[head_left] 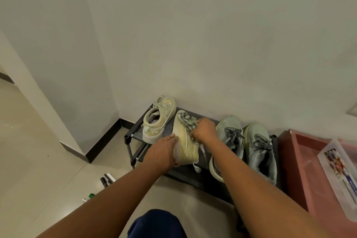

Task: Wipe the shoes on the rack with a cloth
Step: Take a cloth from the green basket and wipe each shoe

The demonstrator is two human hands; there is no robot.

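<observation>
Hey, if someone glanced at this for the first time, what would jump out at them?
Two bare arms reach to the dark shoe rack by the wall: the left hand steadies a yellowish sneaker while the right hand presses a striped cloth on it. Two grey sneakers sit just right of them.

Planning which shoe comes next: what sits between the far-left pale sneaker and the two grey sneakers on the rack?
In the head view, the yellow sneaker, tipped on its side, held by the left hand while the right hand presses the cloth on it.

cloth (pixel 185 121): grey-white check | held shoe (pixel 188 148): pale yellow | rack (pixel 190 174): dark grey
</observation>
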